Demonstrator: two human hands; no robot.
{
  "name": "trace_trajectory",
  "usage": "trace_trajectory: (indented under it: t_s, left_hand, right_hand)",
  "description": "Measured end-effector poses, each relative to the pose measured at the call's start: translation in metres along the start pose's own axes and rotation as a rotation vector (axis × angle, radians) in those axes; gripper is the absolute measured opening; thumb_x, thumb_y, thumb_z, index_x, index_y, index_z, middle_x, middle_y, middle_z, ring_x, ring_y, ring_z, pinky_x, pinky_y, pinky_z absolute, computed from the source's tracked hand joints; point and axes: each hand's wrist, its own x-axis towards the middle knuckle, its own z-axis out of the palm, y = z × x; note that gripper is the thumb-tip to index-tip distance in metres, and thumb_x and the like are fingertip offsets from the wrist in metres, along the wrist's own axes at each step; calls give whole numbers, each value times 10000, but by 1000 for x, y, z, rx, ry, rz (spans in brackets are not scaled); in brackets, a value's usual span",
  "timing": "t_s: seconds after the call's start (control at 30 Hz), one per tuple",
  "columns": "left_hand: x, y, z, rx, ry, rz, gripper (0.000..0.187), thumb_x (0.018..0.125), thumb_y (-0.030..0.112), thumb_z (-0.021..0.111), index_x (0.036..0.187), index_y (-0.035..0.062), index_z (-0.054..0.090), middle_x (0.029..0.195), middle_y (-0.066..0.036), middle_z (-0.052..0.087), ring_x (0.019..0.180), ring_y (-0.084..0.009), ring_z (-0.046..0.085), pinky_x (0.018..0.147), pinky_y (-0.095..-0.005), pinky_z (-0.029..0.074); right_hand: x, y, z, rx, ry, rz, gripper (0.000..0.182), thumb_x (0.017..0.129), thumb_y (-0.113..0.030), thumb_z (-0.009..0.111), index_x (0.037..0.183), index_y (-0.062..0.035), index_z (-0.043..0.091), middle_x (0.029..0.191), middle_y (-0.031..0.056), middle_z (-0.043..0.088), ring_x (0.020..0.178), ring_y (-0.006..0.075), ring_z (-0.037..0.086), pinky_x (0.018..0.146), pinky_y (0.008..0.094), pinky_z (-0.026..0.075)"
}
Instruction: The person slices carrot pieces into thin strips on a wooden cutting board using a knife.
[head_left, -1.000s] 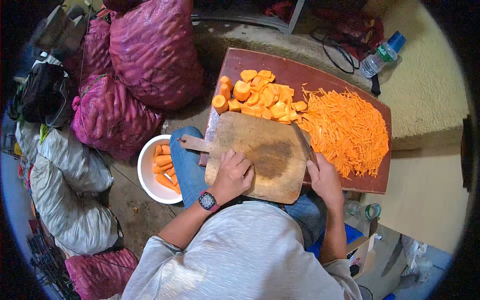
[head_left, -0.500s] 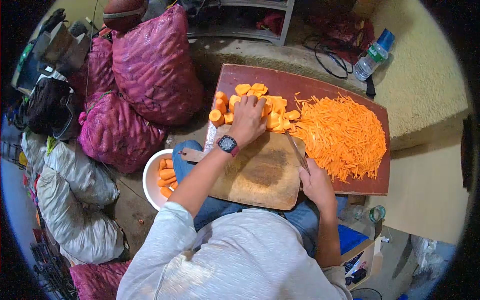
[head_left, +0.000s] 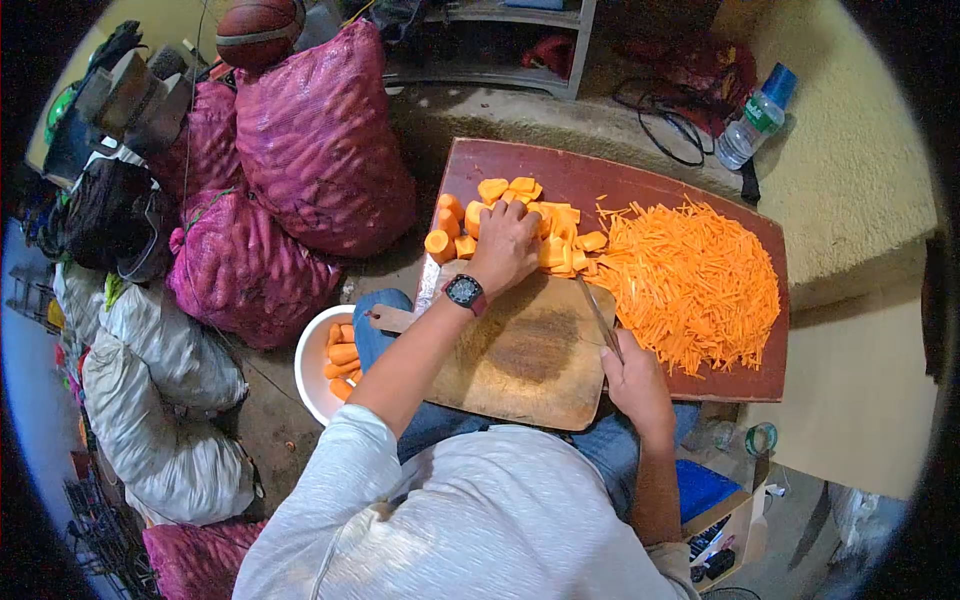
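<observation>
Seen from the head camera, a person in a pale grey shirt sits over a wooden cutting board [head_left: 525, 350] that rests across the lap and against the near edge of a reddish-brown counter [head_left: 640, 185]. The left hand [head_left: 503, 248], a dark watch [head_left: 464, 293] on its wrist, reaches past the far edge of the board into a heap of carrot chunks [head_left: 555, 235]; its fingers [head_left: 522, 218] are curled down over the chunks, though whether they pinch any one piece cannot be told. The right hand [head_left: 632, 378] lies at the near right corner of the board, fingers pressed together around the handle of a knife [head_left: 598, 315] whose blade points away along the board's right edge. To the right of the chunks, a broad mound of shredded carrot [head_left: 690, 280] covers much of the counter. On the floor to the left, just beside the person's knee, a white bowl [head_left: 308, 370] holds whole peeled carrots [head_left: 341, 352]. Farther left, purple mesh sacks [head_left: 320, 150] lie piled together, with grey sacks [head_left: 160, 340] nearer. A plastic bottle [head_left: 752, 120] with a blue cap lies at the far right.
</observation>
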Motion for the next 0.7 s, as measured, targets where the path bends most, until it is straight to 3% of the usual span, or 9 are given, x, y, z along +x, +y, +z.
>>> trace_trajectory:
  t_s: [0.1,0.23,0.43,0.5,0.53,0.6,0.7]
  left_hand:
    - [-1,-3,-1,-36,-9,0,499,742,136,823,1224,112,697,1192,-115,632,1160,-351,570,964,-492,433]
    - [-2,-7,1,-99,11,5,376,756,145,812,1120,99,730,1171,-113,640,1130,-348,579,955,-484,436]
    - [-5,18,-10,-32,48,88,268,767,195,832,1003,101,745,1177,-121,614,1144,-346,547,931,-513,413]
    - [-6,22,-11,30,10,120,267,767,209,837,994,103,744,1177,-123,605,1155,-342,534,924,-518,401]
    - [-6,24,-9,69,-42,97,272,766,216,839,995,104,744,1175,-123,599,1159,-337,525,920,-514,390]
    - [-5,26,-6,104,-93,74,276,764,223,841,995,105,744,1173,-123,593,1163,-331,516,916,-509,379]
    - [-6,24,-2,143,-55,115,257,771,224,833,979,106,739,1158,-105,592,1145,-322,516,908,-492,370]
  right_hand:
    - [0,-1,0,-24,-9,-5,260,1064,-255,652,1179,-23,633,950,302,729,916,538,705,776,619,536]
    - [0,0,-1,-14,-18,-8,259,1068,-252,645,1184,-21,632,954,303,730,923,538,705,776,617,535]
    - [0,-4,-2,27,-1,-28,248,1073,-245,635,1175,-19,633,949,305,730,920,534,710,767,606,534]
    - [1,-7,-4,0,-31,29,277,1058,-205,636,1215,23,645,959,318,716,949,515,724,798,525,555]
    - [1,-6,-3,-2,-31,27,277,1058,-205,636,1215,23,645,959,318,716,949,515,724,798,525,555]
    - [0,-2,0,-13,4,-18,246,1071,-255,640,1142,-20,628,930,303,730,901,533,713,754,602,536]
    - [0,-3,0,15,7,-27,243,1070,-254,641,1129,-19,623,928,303,728,904,532,713,752,605,535]
